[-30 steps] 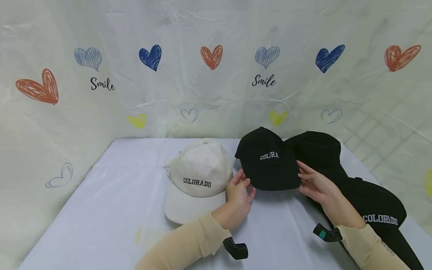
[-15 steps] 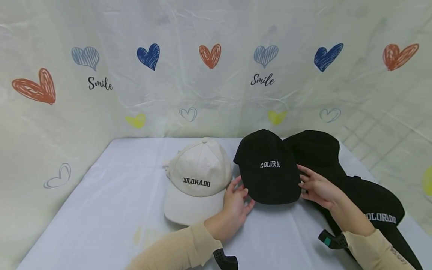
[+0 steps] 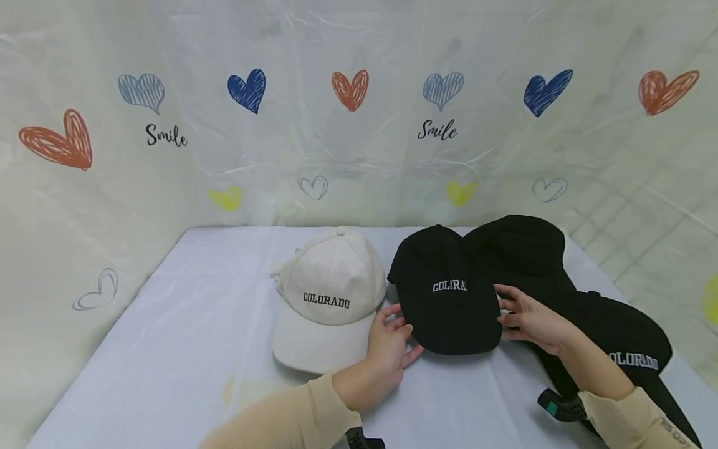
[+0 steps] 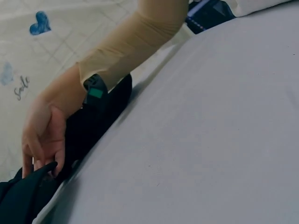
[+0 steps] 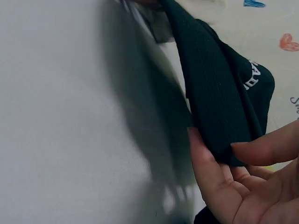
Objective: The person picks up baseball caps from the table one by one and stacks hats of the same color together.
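A black baseball cap (image 3: 449, 312) with white lettering sits at the middle right of the head view, its brim toward the person. My left hand (image 3: 387, 343) holds the brim's left edge. On the opposite side my right hand (image 3: 533, 321) pinches the brim's edge, with the thumb (image 5: 261, 149) over it and fingers beneath in the right wrist view. The brim stands a little off the sheet there, casting a shadow. Close by on the left lies a cream baseball cap (image 3: 331, 280) marked COLORADO. The left wrist view shows the right hand (image 4: 44, 135) at the black cap (image 4: 23, 200).
A black cap (image 3: 516, 243) lies behind at the right, partly overlapped by the held one. Another black COLORADO cap (image 3: 622, 324) lies under the right forearm. White cloth (image 3: 185, 337) covers the table, and a curtain printed with hearts (image 3: 359, 143) hangs behind.
The black cap has come down and toward the person, its brim lowering to the sheet. Both hands have moved with it, keeping to the brim's sides. The other caps stay put.
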Action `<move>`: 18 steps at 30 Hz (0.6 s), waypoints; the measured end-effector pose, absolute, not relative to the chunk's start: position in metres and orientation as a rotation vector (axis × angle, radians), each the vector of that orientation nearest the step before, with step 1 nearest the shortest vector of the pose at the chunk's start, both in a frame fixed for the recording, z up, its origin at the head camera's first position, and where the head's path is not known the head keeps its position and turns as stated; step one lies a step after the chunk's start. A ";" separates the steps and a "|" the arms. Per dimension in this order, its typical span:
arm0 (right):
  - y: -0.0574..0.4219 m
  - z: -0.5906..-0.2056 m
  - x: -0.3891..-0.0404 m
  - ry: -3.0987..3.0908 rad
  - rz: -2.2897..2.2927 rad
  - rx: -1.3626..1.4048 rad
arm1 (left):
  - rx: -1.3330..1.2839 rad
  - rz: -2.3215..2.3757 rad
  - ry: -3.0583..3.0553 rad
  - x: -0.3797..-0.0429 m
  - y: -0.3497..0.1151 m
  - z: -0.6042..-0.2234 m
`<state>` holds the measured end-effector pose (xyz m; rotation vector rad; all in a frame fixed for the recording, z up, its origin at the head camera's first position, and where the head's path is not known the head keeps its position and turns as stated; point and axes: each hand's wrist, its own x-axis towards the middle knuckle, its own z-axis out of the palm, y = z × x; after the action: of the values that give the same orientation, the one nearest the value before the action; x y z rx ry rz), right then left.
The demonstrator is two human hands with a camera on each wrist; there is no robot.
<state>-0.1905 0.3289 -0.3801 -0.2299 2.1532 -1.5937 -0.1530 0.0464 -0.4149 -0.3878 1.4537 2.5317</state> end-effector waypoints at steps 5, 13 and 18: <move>0.329 -0.377 -0.184 2.196 -1.520 -0.213 | -0.365 2.506 1.508 -0.152 0.045 -0.414; 0.329 -0.378 -0.177 2.207 -1.461 -0.273 | -0.362 2.464 1.537 -0.151 0.042 -0.414; 0.329 -0.379 -0.174 2.210 -1.426 -0.248 | -0.328 2.436 1.564 -0.149 0.043 -0.416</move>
<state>-0.1740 0.3295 -0.3788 -0.2475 2.2095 -1.4262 -0.1491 0.0427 -0.4162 -0.3282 1.5642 2.4364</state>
